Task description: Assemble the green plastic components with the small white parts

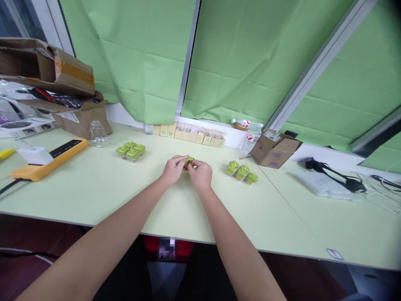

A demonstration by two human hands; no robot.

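Both my hands meet over the middle of the table. My left hand [172,169] and my right hand [200,172] have their fingers closed around one small green lid [189,161] with a dark spot on it; the fingers cover most of it. Something clear and faint lies just behind my left hand, too indistinct to name. To the left sits a cluster of small clear containers with green lids [130,150]. A similar group of green-lidded containers [242,171] stands to the right of my hands, with yellow showing inside.
Small cardboard boxes [191,134] line the back edge. An orange power strip [50,161] and a clear jar [98,134] are at left, beside stacked cartons [75,75]. At right are an open carton [274,148], plastic bottles [249,141] and black cables [335,173].
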